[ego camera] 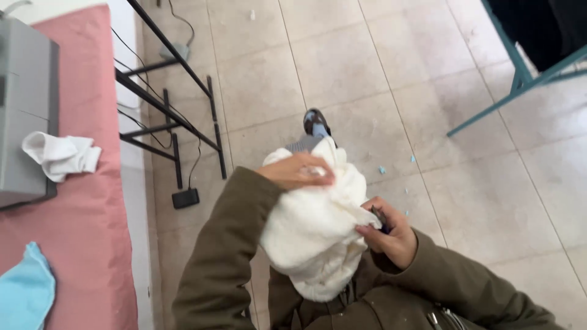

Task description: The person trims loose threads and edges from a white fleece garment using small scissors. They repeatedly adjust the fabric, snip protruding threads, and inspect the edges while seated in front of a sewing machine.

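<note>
The left hand lies on top of a bunched white cloth, fingers pressed together and curled over its upper fold; the right hand grips the cloth's right edge, fingers closed on the fabric, with a small dark, purplish tool caught between them; it may be a pair of snips or a pen, but the view is too blurred to say which. The cloth sits in front of the person's chest, held up over the tiled floor, above a shoe that shows just past it.

The main risk, as I judge it, lies in that tool; it is pressed right against the fabric and close to the fingertips, so a slip of the grip could snag or nick the cloth, or prick a finger. The cloth is bulky and loosely gathered; its lower part hangs free, so a slack hold could let it slide to the floor, which carries small blue scraps and dust that would soil it. A dark cable and pedal lie on the floor beside the black metal frame; a careless step could catch them. On the pink-covered table to the left, a white sock rests against a grey machine, and a light blue cloth lies near the edge.
</note>
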